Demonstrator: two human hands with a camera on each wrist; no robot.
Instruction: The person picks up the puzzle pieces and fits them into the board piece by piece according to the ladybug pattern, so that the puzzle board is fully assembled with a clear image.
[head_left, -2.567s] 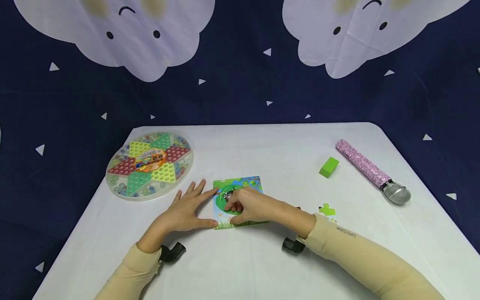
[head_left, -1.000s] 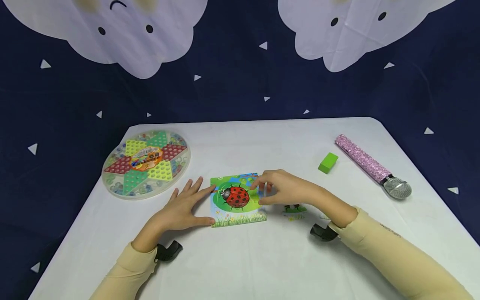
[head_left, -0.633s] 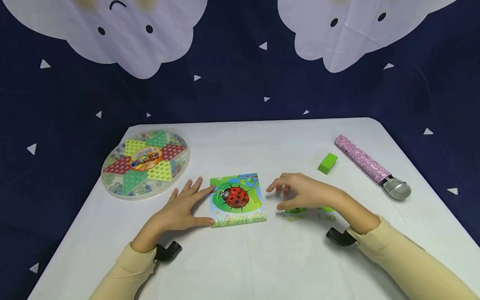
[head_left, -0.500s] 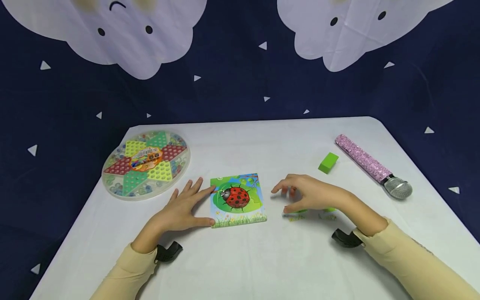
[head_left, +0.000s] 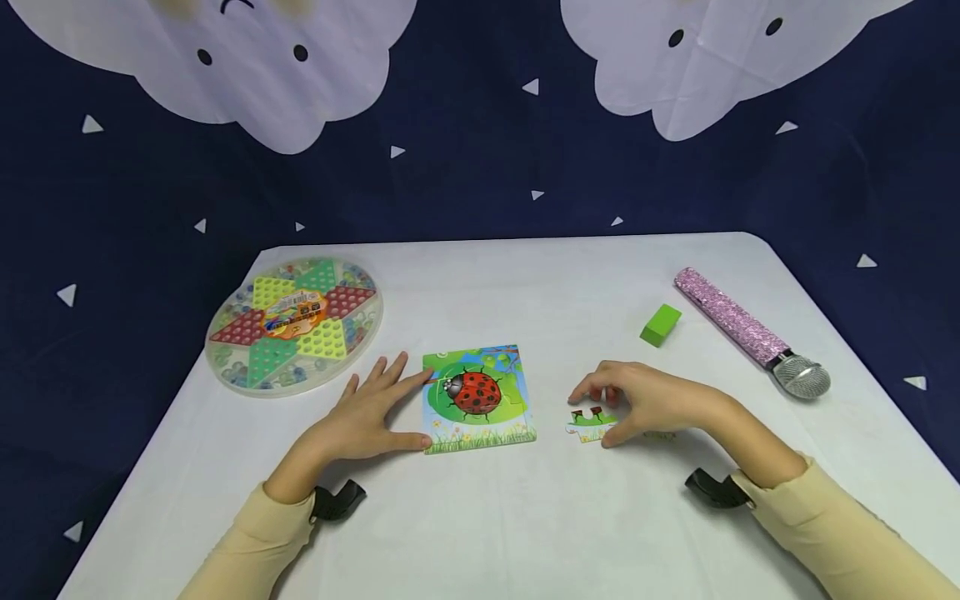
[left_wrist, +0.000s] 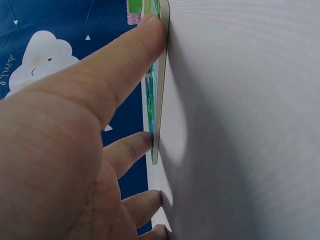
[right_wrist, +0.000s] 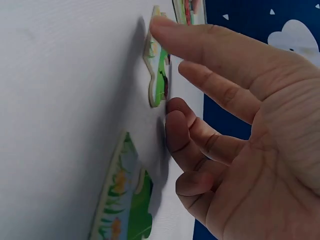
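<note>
My left hand [head_left: 369, 421] lies with its fingers spread, thumb and index fingertip against the left edge of a square ladybug jigsaw puzzle [head_left: 480, 437]. The left wrist view shows the thumb on the rim of the puzzle [left_wrist: 159, 100]. To its right, my right hand [head_left: 651, 398] hovers over a small green-and-white puzzle piece [head_left: 588, 429] with dark red bits. Its thumb overlaps that piece [right_wrist: 157, 82] in the right wrist view, while the index finger stays apart and the other fingers curl loosely. A second puzzle piece [right_wrist: 122, 205] lies beneath the palm, mostly hidden in the head view.
A round Chinese checkers board [head_left: 296, 325] with marbles sits at the back left. Toward the back right are a green block [head_left: 660, 325] and a pink glittery microphone [head_left: 735, 321]. A dark blue cloth with clouds hangs behind the white table [head_left: 480, 533].
My right hand has drawn back rightward from the ladybug puzzle, now uncovered, to the loose puzzle piece, its thumb coming over the piece's right side. My left hand has stayed at the puzzle's edge.
</note>
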